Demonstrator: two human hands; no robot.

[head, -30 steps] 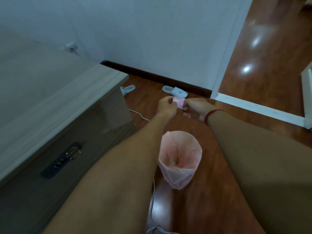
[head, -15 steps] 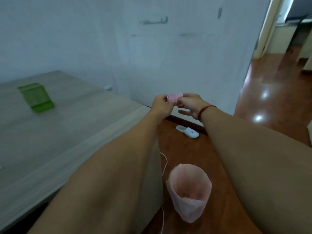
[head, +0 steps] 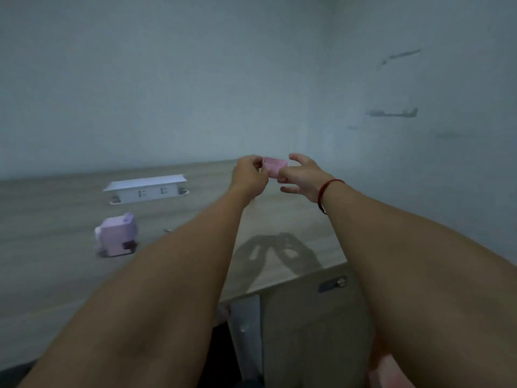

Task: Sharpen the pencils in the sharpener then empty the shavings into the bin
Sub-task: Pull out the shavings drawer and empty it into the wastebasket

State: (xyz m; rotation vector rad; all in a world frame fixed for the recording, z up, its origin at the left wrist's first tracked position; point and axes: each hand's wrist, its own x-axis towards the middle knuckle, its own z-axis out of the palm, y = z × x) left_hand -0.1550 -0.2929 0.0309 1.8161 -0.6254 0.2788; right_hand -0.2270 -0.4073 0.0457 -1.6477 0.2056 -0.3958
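Both of my hands hold a small pink shavings tray (head: 274, 165) up in the air above the wooden desk (head: 56, 270). My left hand (head: 249, 175) pinches its left end. My right hand (head: 302, 175), with a red cord at the wrist, pinches its right end with its other fingers spread. The pink pencil sharpener body (head: 117, 233) stands on the desk at the left, well apart from my hands. A strip of the pink bin (head: 387, 372) shows at the bottom edge, mostly hidden behind my right forearm. No pencils are visible.
A white pop-up socket box (head: 145, 188) stands on the desk behind the sharpener. The wall (head: 251, 79) runs along the desk's far and right sides. A drawer unit with a metal handle (head: 333, 284) sits under the desk's right end.
The view has swung up and left from the floor and bin to the desk. My hands carried the pink tray from above the bin to above the desk, still holding it at both ends.
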